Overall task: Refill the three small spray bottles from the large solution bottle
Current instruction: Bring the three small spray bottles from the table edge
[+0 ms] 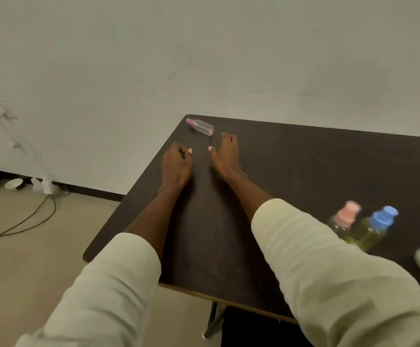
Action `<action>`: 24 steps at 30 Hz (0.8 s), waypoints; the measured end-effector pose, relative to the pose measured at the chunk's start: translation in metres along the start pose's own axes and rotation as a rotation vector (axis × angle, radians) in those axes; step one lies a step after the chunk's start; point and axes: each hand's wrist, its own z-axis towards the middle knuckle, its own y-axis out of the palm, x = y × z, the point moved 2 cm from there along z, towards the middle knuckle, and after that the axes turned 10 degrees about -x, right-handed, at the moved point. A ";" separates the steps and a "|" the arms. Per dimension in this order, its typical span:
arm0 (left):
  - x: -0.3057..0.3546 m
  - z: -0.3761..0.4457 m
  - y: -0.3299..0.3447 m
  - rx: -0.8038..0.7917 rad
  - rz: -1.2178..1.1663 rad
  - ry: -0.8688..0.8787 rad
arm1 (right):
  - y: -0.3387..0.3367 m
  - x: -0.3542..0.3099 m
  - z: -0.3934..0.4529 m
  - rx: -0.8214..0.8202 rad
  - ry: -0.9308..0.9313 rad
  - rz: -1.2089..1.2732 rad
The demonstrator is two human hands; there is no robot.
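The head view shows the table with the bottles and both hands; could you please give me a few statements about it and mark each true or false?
1. The small spray bottle with the purple cap lies on its side near the far corner of the table. True.
2. The left hand grips that bottle. False: it is loosely curled and holds nothing.
3. The right hand holds nothing. True.
4. The blue-capped bottle lies tipped over. False: it stands upright, beside the pink-capped bottle.
5. The blue-capped bottle holds yellowish liquid. True.
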 end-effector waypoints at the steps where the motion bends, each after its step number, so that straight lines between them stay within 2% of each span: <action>1: 0.004 0.002 0.001 -0.006 0.010 0.016 | 0.000 0.000 0.007 0.008 -0.012 -0.026; 8: -0.006 0.058 0.030 -0.033 0.102 0.020 | 0.036 0.008 0.094 -0.018 -0.098 -0.109; 14: -0.008 0.065 0.036 -0.024 0.189 0.035 | 0.045 0.013 0.122 -0.016 -0.084 -0.248; 19: 0.005 0.051 0.029 -0.027 0.211 0.120 | 0.031 0.013 0.093 0.072 -0.025 0.081; 24: 0.022 0.012 0.021 -0.039 0.160 0.170 | 0.004 0.005 0.009 0.037 0.155 0.538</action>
